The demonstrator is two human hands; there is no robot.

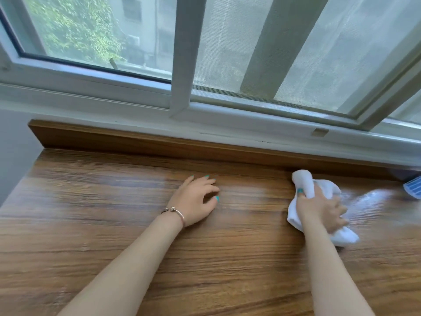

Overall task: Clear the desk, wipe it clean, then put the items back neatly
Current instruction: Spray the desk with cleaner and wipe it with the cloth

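The wooden desk fills the lower half of the head view, with a low wooden back ledge along its far edge. My right hand is closed on a crumpled white cloth and presses it onto the desk at the right, near the back ledge. My left hand rests on the desk near the middle, fingers spread, holding nothing; a bracelet sits on its wrist. A damp sheen shows on the wood around the cloth.
A white-framed sliding window with a mesh screen rises right behind the desk. A blue and white object pokes in at the right edge, on the desk. A grey wall borders the desk's left side.
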